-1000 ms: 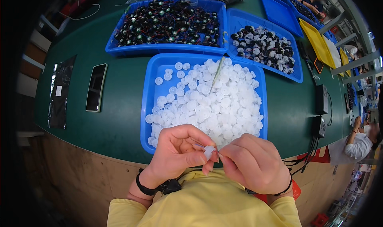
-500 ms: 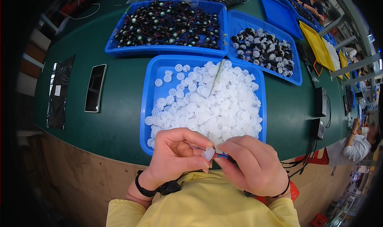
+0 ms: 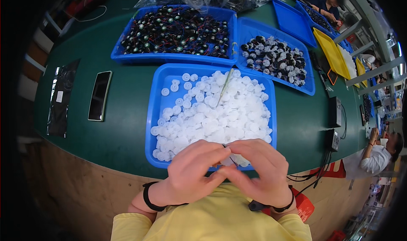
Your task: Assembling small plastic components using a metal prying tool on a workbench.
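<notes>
My left hand [image 3: 196, 167] and my right hand [image 3: 263, 169] meet fingertip to fingertip over the near edge of a blue tray. Between them sits a small translucent white plastic cap [image 3: 227, 161], pinched by my left fingers and partly covered. A short stretch of dark thin wire shows at the cap, by my right thumb and fingers, which are closed on it. Whatever else lies inside my right hand is hidden. The blue tray [image 3: 151, 126] carries a heap of similar white caps [image 3: 212, 118], with a pale green stick [image 3: 225, 87] standing tilted among them.
Behind are a blue bin [image 3: 174, 58] of black wired parts and a blue tray [image 3: 311, 78] of black-and-white assembled parts. A phone [image 3: 100, 96] and black plastic bag [image 3: 62, 99] lie left. Black boxes [image 3: 335, 112] with cables stand right. Co-workers [image 3: 324, 5] sit farther off.
My hands have drawn together, and my left fingers now cover more of the cap. The black part that showed in my right fingers is now out of sight. The view has shifted slightly.
</notes>
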Motion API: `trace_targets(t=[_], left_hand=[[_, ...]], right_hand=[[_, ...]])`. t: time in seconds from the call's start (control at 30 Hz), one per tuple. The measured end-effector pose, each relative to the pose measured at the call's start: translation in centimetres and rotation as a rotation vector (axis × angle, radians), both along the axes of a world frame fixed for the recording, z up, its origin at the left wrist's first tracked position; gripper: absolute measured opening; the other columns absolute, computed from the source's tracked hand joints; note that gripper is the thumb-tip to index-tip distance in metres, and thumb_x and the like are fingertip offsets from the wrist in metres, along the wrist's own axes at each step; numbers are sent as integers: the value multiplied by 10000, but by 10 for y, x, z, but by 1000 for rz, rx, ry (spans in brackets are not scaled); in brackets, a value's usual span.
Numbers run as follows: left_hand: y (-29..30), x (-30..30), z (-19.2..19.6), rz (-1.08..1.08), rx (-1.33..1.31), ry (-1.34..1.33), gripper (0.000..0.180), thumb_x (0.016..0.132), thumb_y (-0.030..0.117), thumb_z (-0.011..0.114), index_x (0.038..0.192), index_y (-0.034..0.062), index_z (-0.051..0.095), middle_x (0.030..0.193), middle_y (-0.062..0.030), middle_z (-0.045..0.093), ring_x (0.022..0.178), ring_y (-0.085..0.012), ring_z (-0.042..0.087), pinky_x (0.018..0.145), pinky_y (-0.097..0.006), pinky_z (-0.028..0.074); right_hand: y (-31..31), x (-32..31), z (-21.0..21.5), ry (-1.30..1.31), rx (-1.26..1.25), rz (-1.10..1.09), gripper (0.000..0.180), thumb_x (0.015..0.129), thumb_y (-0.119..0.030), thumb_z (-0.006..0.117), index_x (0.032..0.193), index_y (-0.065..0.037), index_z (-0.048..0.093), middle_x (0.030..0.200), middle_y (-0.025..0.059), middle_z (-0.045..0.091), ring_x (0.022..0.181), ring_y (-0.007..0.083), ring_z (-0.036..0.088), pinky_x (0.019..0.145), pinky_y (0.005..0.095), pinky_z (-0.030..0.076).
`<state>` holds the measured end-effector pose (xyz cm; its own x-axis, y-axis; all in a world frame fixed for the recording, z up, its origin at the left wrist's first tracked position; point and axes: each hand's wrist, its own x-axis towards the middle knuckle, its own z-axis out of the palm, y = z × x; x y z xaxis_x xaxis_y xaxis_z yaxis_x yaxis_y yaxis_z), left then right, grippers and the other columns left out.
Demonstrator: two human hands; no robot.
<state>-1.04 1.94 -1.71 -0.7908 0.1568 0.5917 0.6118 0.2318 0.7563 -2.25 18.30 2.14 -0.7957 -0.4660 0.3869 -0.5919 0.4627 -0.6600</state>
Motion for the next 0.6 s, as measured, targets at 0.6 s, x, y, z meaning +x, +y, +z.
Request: trace_targets(t=[0.6], left_hand=[[1,4,11,-352,571,-744,496,781,147,679,1193,-50,485,854,-124,582,653,-145,539,559,-253,466]], right_hand=[[13,-4,-23,238,-324,-26,110,726,-9,636,795,-28,552,712,79,593,575,217,519,536,316,416]])
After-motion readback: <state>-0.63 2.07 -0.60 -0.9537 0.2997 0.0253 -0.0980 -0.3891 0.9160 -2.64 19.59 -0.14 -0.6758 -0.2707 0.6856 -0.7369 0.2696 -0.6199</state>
